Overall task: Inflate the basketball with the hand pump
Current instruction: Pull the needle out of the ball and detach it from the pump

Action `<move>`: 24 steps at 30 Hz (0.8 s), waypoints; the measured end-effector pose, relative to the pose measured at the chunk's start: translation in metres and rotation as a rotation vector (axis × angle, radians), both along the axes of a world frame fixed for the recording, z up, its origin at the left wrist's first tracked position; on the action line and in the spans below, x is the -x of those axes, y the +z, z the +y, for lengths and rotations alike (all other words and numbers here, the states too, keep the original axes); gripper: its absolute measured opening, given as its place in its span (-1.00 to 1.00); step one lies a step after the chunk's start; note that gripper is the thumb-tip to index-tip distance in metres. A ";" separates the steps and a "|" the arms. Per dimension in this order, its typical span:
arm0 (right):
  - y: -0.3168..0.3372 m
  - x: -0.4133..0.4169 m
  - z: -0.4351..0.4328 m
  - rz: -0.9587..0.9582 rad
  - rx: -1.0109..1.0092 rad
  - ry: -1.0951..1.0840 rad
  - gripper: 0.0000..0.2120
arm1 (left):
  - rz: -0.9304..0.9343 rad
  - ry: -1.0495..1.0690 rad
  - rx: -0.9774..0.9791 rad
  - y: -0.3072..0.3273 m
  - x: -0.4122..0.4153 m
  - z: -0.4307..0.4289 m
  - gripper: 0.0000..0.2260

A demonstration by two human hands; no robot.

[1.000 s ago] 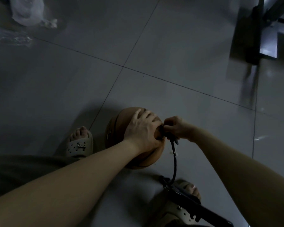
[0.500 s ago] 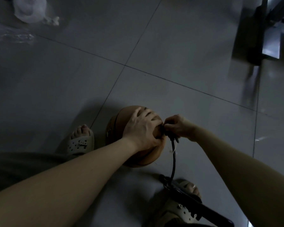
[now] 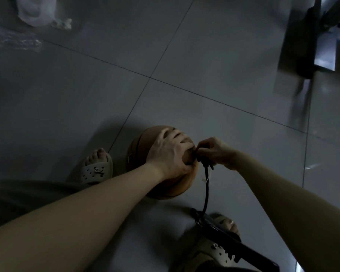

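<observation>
Right hand (image 3: 214, 152) pinches the needle end of the thin black rubber hose (image 3: 206, 193) against the side of the round brown-orange basketball (image 3: 177, 185). Left hand (image 3: 171, 154) grips the ball's top, fingers spread. Nothing has really moved over the last second: same pinch, same clamp, so the needle is probably still being seated and pumping hasn't begun. The black tubular hand pump (image 3: 234, 242) lies untouched across the right beige sandal (image 3: 214, 252). The ball sits on the grey tiled floor (image 3: 126, 85) between both feet, near a tile joint; it looks round with dark seams, firmness unclear.
</observation>
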State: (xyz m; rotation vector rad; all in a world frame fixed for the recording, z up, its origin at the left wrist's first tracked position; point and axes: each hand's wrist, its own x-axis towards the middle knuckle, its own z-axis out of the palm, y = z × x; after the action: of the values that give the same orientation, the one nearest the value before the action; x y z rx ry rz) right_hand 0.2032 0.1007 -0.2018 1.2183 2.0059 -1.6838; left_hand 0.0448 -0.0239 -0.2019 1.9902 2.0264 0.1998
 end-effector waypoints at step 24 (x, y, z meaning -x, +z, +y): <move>0.000 0.021 0.001 -0.148 0.032 -0.043 -0.79 | -0.006 -0.016 -0.022 0.000 0.006 0.000 -0.45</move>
State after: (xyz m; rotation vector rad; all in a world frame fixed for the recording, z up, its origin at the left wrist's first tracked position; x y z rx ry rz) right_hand 0.1817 0.1017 -0.2021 1.3423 1.8714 -1.5887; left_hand 0.0386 -0.0240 -0.2023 2.0160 2.0119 0.2250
